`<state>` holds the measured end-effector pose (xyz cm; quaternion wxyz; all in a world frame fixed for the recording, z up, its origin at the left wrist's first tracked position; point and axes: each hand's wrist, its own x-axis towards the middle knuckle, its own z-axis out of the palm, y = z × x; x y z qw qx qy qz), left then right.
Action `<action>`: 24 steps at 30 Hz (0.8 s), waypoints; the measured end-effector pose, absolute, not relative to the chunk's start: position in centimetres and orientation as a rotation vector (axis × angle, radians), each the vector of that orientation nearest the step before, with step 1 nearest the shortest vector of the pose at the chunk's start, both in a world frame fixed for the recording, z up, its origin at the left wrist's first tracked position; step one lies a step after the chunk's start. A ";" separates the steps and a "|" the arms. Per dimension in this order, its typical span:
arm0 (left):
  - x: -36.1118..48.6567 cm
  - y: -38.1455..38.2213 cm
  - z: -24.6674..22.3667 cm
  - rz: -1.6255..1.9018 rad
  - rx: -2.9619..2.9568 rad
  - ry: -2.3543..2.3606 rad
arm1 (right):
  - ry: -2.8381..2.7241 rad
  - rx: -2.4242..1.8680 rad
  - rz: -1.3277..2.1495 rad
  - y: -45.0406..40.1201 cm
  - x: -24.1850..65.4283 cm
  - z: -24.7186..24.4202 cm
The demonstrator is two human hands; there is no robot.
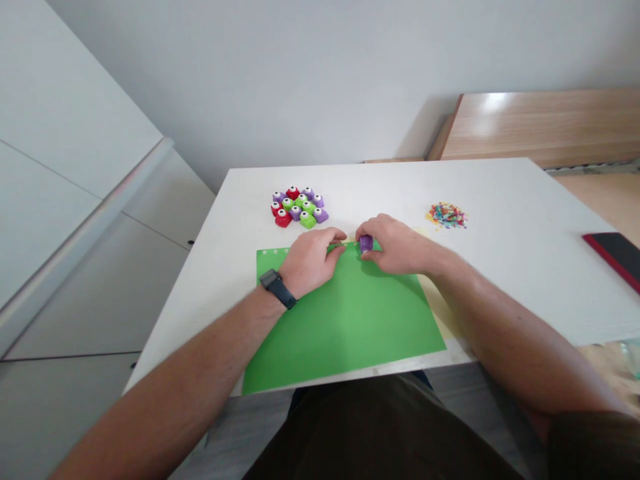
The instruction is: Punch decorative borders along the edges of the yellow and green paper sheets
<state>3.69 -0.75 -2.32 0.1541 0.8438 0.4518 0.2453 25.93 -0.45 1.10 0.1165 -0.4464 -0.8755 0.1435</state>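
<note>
Purple craft punch (366, 243) right at the top edge of the green paper sheet (345, 327), and it's clamped between the fingers of the right hand (395, 245), which wrap over it from the right, its glossy plastic body poking out at their tips. Any printing on it is too small to read from up here. Just left of the punch sits the left hand (311, 261), fingers together and curled over the same edge, tips almost at the punch; can't tell whether they're pinching the paper or only pressing on it. Black strap watch (277, 288) on that wrist, dial unreadable. Along the sheet's top-left edge, a short row of small white punched shapes (273, 251). Yellow paper (440, 307) peeks out beneath the green on the right. Further up the white desk (500, 193), a tight cluster of chunky punches (297, 207) in red, green and purple, and off to the right a little heap of multicoloured paper scraps (447, 215). Out at the desk's right edge, a black flat object with a red border (613, 257). Beyond it, a light wooden surface (540, 127).
</note>
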 end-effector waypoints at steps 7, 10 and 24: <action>3.7 -0.8 -2.2 0.714 2.409 1.279 | -2.579 -1.335 0.413 -0.5 25.8 1.2; 3.7 -0.8 -2.3 0.714 2.410 1.282 | -2.575 -1.336 0.414 -0.5 25.8 1.3; 3.8 -0.8 -2.3 0.702 2.429 1.291 | -2.578 -1.311 0.403 -0.4 25.9 0.9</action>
